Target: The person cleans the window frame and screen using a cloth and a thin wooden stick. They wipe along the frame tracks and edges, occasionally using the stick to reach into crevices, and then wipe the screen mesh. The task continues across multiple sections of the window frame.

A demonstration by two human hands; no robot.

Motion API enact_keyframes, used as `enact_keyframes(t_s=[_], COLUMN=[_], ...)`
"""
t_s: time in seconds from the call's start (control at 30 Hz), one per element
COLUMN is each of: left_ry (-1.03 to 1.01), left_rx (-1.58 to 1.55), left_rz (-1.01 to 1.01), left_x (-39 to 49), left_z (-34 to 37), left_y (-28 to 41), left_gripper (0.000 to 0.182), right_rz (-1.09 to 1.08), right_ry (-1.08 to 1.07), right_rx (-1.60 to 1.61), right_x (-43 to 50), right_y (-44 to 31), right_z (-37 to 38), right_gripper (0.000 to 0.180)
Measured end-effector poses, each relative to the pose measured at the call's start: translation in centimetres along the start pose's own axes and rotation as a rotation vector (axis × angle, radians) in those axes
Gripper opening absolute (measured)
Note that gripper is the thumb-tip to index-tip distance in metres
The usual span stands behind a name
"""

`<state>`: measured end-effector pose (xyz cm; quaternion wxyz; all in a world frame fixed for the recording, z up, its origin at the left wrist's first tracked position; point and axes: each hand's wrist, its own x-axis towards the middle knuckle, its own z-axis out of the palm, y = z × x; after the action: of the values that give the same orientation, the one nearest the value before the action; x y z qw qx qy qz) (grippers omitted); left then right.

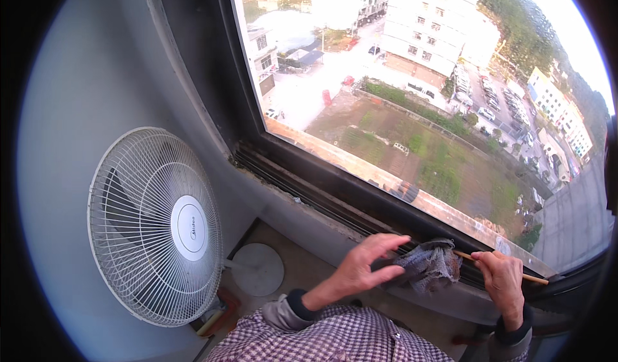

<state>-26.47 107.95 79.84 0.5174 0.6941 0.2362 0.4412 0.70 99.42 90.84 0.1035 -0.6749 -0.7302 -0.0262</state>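
Observation:
My right hand [502, 277] grips a thin wooden stick [533, 279] that lies along the window sill. The stick's left end runs into a bunched, dirty grey cloth [427, 267] resting on the black window track [314, 195]. Just left of the cloth, my left hand [369, 261] is held with thumb and fingers apart, and nothing shows between them. Whether its fingertips touch the cloth cannot be told. The part of the stick inside the cloth is hidden.
A white Midea fan [154, 226] stands at the left on a round base [258, 269]. The black-framed window pane [425, 120] rises beyond the track, with buildings, cars and a garden plot far below. A grey wall [91, 96] bounds the left side.

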Motion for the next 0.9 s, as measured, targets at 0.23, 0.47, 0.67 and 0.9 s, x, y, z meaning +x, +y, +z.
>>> enact_keyframes(t_s=[0.23,0.47,0.67,0.9], left_ry=[-0.053,0.349,0.255,-0.119], left_rx=[0.359,0.108,0.030,-0.262], left_rz=[0.149,-0.045,-0.343,-0.530], left_x=[0.4,-5.3,-6.8,-5.6], left_z=[4.4,3.2,4.1,4.2], left_y=[-0.8,-1.0,-4.7,-5.1], left_gripper=[0.056,0.041,0.046,0.033], right_rz=[-0.032,-0.057,-0.055,-0.063], right_ry=[-0.051,-0.032,-0.024,-0.043], right_rx=[-0.196,0.002,0.037,0.085], right_x=[-1.9,-3.6,-3.6,-0.7], right_y=[1.2,3.5,3.5,-0.2], right_z=[-1.9,-2.4,-1.2,0.3], right_gripper=[0.016,0.015,0.014,0.018])
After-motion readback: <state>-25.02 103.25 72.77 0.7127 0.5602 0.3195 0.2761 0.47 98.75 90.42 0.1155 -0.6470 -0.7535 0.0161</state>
